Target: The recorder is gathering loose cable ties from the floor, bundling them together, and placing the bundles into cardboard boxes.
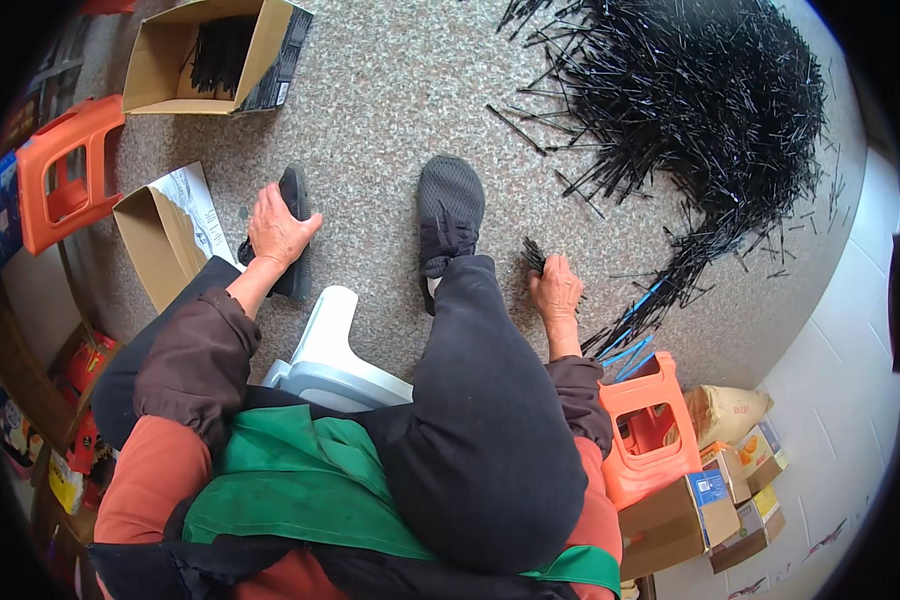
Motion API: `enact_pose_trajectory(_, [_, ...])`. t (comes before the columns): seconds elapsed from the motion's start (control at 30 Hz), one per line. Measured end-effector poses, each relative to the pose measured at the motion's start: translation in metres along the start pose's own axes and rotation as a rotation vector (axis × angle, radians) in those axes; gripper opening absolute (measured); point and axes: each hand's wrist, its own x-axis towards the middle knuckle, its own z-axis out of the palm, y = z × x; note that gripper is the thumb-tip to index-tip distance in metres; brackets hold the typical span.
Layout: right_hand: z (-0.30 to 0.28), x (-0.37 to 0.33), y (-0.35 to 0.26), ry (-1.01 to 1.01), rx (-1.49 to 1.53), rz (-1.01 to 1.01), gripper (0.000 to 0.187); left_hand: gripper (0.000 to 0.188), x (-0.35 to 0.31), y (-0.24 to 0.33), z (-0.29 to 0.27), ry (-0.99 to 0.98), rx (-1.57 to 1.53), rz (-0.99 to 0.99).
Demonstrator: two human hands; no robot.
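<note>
My right hand (557, 287) is closed round a small bundle of thin black plastic sticks (534, 254) just above the speckled floor, right of my dark shoe (450, 205). Their ends poke out past my fingers on the left. Beside my other black shoe (293, 275) my left hand (278, 232) is spread, palm down, its thumb stretched out across the shoe. A dark thing shows by its wrist side; what it is, I cannot make out. At the far right lies a big heap of the same black sticks (700, 90), trailing down toward my right arm.
At the far left an open cardboard box (155, 75) holds black sticks. Nearer stands another open carton (155, 240). Orange plastic stools stand at left (45, 180) and right (660, 460). A white plastic stool (330, 330) is between my legs. Blue strips (630, 350) lie near the right stool.
</note>
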Motion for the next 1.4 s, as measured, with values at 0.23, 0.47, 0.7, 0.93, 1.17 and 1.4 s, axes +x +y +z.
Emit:
enact_pose_trajectory(0.23, [-0.015,0.035,0.002,0.279,0.331,0.148,0.018,0.074,0.001,-0.002,0.003,0.014,0.011,0.020])
enact_pose_trajectory(0.47, [-0.060,0.100,0.018,0.332,-0.212,-0.050,0.061,0.073,0.000,-0.002,0.001,0.023,0.002,0.013])
enact_pose_trajectory(0.7, [-0.068,0.140,0.045,0.336,-0.340,-0.246,0.033,0.071,0.002,-0.001,0.005,0.040,-0.023,0.044])
enact_pose_trajectory(0.93, [-0.042,0.105,0.012,0.193,-0.230,-0.160,0.011,0.072,0.001,-0.001,0.003,0.010,-0.016,0.019])
enact_pose_trajectory(1.17, [-0.048,0.037,-0.028,0.144,0.151,0.111,0.030,0.071,0.001,-0.002,0.005,0.036,-0.033,0.039])
enact_pose_trajectory(1.4, [-0.022,0.005,0.020,0.072,1.231,0.673,0.023,0.070,0.001,-0.004,0.005,0.058,-0.018,0.039])
